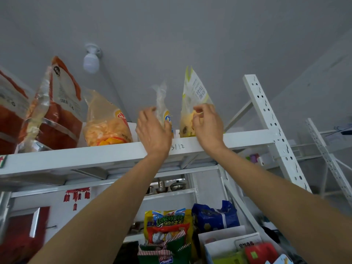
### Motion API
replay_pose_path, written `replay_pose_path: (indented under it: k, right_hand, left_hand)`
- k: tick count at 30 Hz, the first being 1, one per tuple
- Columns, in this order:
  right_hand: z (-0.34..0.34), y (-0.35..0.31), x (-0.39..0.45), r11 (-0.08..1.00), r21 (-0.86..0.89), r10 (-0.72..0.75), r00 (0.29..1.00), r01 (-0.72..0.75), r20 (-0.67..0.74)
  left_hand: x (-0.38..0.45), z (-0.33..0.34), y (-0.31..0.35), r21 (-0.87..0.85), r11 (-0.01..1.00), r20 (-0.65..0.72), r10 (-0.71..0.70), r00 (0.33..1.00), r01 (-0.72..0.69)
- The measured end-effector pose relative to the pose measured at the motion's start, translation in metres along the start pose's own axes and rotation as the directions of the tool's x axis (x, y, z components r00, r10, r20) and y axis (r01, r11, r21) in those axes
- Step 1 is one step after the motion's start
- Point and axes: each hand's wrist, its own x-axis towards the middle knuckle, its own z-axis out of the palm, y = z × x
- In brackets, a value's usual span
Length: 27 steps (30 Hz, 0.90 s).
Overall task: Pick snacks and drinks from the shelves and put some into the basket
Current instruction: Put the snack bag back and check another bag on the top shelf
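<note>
Both arms reach up to the top shelf (pixel 118 155) of a white metal rack, seen from below against a grey ceiling. The right hand (pixel 208 121) has its fingers curled, pinching the front of a pale yellow-green snack bag (pixel 194 92) that stands upright at the shelf's edge, printed with Chinese characters and clear at the bottom, where yellow pieces show. The left hand (pixel 153 128) is spread, fingers loosely straight, against a narrow clear bag (pixel 162 103) with a yellow and blue logo; the blur leaves unclear whether that grip has closed, and it appears released. The two bags stand just beside each other, between the hands.

Left of the left hand, on the same shelf, sit a clear bag of orange-yellow crisps (pixel 106 126) and, farther out, tall red-orange packets (pixel 61 103) leaning together. A white bulb (pixel 91 61) hangs from the ceiling above them. Below the arms, a lower level holds a yellow packet (pixel 167 221) marked "Lonely", a blue bag (pixel 215 216) and green striped packs (pixel 163 248). A perforated upright post (pixel 270 119) rises right of the right hand. The shelf's front beam crosses before both wrists.
</note>
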Motion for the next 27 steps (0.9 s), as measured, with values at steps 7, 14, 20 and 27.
replay_pose_path:
  k: [7,14,20,27]
  right_hand:
    - [0.048,-0.063,0.000,0.988,-0.132,0.144,0.828,-0.085,0.542]
    - [0.065,-0.062,0.003,0.937,-0.142,0.340,0.733,-0.320,0.589]
    - [0.052,-0.065,-0.002,0.904,0.013,0.355,0.769,-0.427,0.531]
    - [0.022,-0.103,-0.008,0.842,0.190,0.409,0.827,-0.505,0.386]
  left_hand:
    - [0.041,-0.002,-0.028,0.342,0.911,0.409,-0.364,0.837,0.229]
    - [0.048,-0.011,-0.026,0.295,0.919,0.599,-0.392,0.698,0.263]
    - [0.030,-0.028,-0.026,0.079,0.964,0.477,-0.259,0.840,0.253]
    - [0.002,-0.060,-0.003,-0.201,0.970,0.192,-0.099,0.976,0.138]
